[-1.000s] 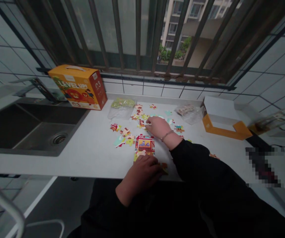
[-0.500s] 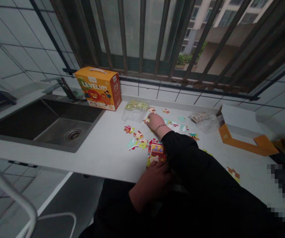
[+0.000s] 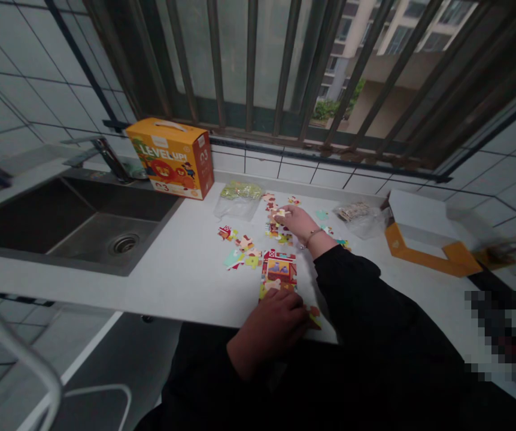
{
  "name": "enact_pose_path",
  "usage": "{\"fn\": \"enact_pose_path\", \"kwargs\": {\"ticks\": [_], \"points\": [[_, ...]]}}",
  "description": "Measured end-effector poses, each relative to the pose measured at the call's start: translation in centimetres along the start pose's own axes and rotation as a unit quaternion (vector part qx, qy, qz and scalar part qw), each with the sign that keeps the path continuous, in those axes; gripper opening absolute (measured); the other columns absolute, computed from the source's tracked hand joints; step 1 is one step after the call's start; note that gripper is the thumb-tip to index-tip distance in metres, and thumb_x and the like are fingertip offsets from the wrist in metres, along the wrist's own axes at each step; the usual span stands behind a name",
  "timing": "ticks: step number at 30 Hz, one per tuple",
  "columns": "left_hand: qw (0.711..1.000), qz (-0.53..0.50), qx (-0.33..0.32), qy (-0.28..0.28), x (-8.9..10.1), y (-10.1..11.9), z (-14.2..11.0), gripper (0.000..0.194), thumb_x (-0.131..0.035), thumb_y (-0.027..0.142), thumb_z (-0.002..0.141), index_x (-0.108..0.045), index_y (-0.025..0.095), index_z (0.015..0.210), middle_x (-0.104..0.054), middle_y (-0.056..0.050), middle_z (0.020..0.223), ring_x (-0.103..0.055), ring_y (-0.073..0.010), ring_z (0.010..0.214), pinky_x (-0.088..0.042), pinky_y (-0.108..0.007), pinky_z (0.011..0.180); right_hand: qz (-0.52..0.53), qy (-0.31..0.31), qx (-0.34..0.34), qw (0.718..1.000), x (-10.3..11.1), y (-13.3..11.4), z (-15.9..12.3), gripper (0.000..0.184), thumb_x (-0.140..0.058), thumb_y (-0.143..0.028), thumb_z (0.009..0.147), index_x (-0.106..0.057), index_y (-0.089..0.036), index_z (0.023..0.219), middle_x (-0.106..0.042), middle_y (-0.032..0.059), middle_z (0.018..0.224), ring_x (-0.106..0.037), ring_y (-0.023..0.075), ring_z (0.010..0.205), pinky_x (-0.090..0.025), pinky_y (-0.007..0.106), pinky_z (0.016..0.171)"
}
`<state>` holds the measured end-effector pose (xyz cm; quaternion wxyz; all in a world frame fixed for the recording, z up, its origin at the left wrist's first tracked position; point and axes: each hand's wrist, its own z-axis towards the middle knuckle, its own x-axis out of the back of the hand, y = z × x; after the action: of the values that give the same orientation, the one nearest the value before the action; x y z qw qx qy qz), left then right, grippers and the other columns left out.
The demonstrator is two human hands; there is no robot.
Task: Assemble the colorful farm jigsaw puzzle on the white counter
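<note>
The right hand (image 3: 300, 222) is reaching out over the white counter (image 3: 186, 263) and is pinching a small puzzle piece (image 3: 281, 212) between its fingertips, just above the loose pieces (image 3: 242, 248) that are lying scattered in front of the window. The wrist is wearing a thin bracelet (image 3: 310, 236), and the black sleeve (image 3: 375, 311) is covering the forearm. The left hand (image 3: 276, 320) is resting at the near edge of the counter with its fingers curled loosely and holding nothing; its fingertips are pressing on the lower edge of the joined puzzle section (image 3: 279, 270), which is lying flat between the two hands. A clear bag (image 3: 239, 200) holding greenish pieces is lying just beyond the loose pieces. An orange puzzle box (image 3: 172, 157) is standing upright beside the sink (image 3: 60, 221). A second clear bag (image 3: 357, 215) is lying near an open orange-and-white tray (image 3: 424, 236) at the right.
</note>
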<state>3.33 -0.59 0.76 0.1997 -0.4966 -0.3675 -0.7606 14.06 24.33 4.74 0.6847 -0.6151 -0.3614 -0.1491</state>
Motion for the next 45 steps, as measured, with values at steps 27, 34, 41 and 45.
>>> {"fn": "enact_pose_path", "kwargs": {"ticks": [27, 34, 41, 45], "points": [[0.998, -0.035, -0.035, 0.038, -1.5, -0.9, 1.5, 0.012, -0.065, 0.028, 0.106, -0.075, 0.025, 0.113, -0.071, -0.007, 0.114, -0.062, -0.0241, 0.099, -0.046, -0.041, 0.085, 0.183, 0.037, -0.143, 0.972, 3.5, 10.1, -27.9, 0.033, -0.075, -0.051, 0.089, -0.074, -0.025, 0.11, -0.069, -0.0012, 0.077, -0.063, 0.0178, 0.066, -0.046, 0.03, 0.061], [0.999, -0.031, -0.023, 0.027, -1.1, -0.7, 1.5, 0.012, -0.065, 0.031, 0.107, -0.076, 0.026, 0.11, -0.071, -0.007, 0.114, -0.062, -0.0246, 0.1, -0.046, -0.041, 0.085, 0.199, 0.03, -0.143, 0.969, 3.4, 10.0, -27.6, 0.033, -0.074, -0.052, 0.09, -0.073, -0.026, 0.108, -0.071, -0.0003, 0.079, -0.065, 0.0187, 0.069, -0.049, 0.03, 0.062], [0.999, -0.03, -0.021, 0.022, -1.0, -0.7, 1.5, 0.012, -0.064, 0.03, 0.107, -0.076, 0.026, 0.111, -0.071, -0.007, 0.114, -0.063, -0.0248, 0.101, -0.046, -0.041, 0.086, 0.054, 0.047, -0.123, 0.99, 3.1, 9.2, -27.6, 0.023, -0.075, -0.045, 0.093, -0.073, -0.026, 0.106, -0.075, 0.0011, 0.084, -0.068, 0.0205, 0.073, -0.052, 0.033, 0.069], [0.999, -0.025, -0.019, 0.018, -1.2, -0.8, 1.3, 0.015, -0.064, 0.031, 0.107, -0.075, 0.026, 0.115, -0.071, -0.008, 0.117, -0.062, -0.026, 0.102, -0.046, -0.043, 0.088, -0.045, 0.074, -0.087, 0.992, 2.8, 8.2, -27.7, 0.015, -0.078, -0.032, 0.093, -0.072, -0.024, 0.104, -0.073, 0.0034, 0.092, -0.069, 0.0218, 0.08, -0.055, 0.036, 0.077]]}}
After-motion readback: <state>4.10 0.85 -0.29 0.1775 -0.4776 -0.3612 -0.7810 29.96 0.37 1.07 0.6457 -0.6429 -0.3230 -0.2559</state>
